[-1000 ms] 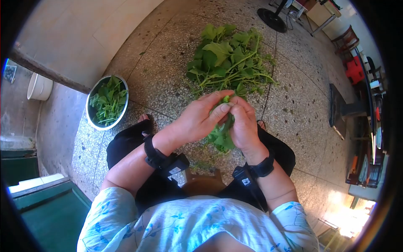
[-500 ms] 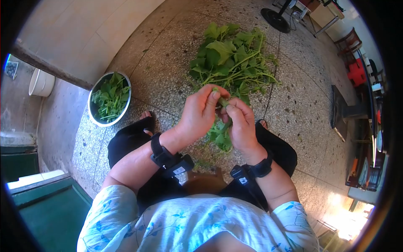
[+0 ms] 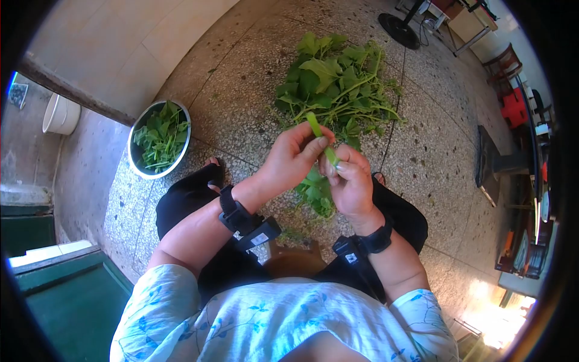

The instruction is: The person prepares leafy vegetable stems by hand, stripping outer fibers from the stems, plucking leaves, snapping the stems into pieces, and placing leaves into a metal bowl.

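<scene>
A pale green stem (image 3: 315, 125) stretches between my two hands. My left hand (image 3: 294, 153) pinches it between thumb and fingers, and its upper end sticks out past the fingertips. Close on the right, my right hand (image 3: 351, 184) grips the lower part, fingers curled. Leafy greens (image 3: 316, 192) show below and behind my right hand; whether they join the stem I cannot tell. Beyond my hands a heap of leafy green vines (image 3: 335, 81) lies on the floor. At the left a metal basin (image 3: 186, 139) holds picked leaves and stems (image 3: 160, 139).
Speckled stone floor (image 3: 241, 78) spreads around my feet. A white bucket (image 3: 61, 114) stands at the far left, near a green cabinet (image 3: 78, 308). On the right are a table base (image 3: 509, 161), a red stool (image 3: 513, 108) and a wooden chair (image 3: 503, 62). Small plant scraps lie between my legs.
More of the stem shows now, its bright end rising above my left fingers. My right hand has shifted slightly down and right, and its grip has turned.
</scene>
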A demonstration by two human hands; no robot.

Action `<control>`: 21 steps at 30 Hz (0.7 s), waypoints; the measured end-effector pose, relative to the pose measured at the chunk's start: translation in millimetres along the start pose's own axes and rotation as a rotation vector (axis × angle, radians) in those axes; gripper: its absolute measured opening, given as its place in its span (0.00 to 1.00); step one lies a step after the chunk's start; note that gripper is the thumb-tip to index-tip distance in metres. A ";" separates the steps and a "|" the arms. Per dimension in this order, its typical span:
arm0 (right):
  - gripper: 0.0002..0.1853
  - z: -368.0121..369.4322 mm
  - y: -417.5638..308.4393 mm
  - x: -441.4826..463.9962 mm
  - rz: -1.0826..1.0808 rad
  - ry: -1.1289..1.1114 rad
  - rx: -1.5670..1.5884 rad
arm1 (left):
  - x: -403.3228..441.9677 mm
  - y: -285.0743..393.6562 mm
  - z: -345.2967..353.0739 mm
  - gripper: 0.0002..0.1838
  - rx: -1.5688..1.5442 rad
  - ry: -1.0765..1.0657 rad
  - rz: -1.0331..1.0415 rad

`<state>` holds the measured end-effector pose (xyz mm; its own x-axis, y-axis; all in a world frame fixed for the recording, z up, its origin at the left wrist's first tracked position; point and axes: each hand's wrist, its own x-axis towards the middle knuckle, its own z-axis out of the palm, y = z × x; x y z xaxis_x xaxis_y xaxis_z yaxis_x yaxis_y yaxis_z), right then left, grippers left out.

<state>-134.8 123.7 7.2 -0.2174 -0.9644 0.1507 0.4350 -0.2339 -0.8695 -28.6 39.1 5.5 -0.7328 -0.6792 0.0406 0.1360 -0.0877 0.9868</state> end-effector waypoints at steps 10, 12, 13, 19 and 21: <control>0.07 7.4 -12.7 -3.4 -0.027 -0.146 0.013 | 4.5 -15.2 -8.6 0.09 -0.273 -0.038 -0.228; 0.08 9.6 -16.9 -3.6 -0.053 -0.171 0.036 | 12.5 -16.4 -20.6 0.10 -0.391 0.043 -0.247; 0.08 10.8 -20.5 -5.8 -0.051 -0.174 0.040 | 17.2 -15.2 -28.1 0.10 -0.507 0.121 -0.266; 0.07 4.4 -27.7 -5.8 -0.019 -0.150 0.050 | 24.6 -10.7 -49.4 0.09 -0.628 0.261 -0.263; 0.08 11.8 -35.6 -4.3 -0.132 -0.168 0.079 | 28.1 -13.8 -55.7 0.09 -0.579 0.426 -0.226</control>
<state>-139.0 134.7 43.1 -0.1310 -0.9304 0.3425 0.4808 -0.3617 -0.7987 -13.9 -19.4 -15.7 -0.4796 -0.8117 -0.3333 0.4279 -0.5480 0.7188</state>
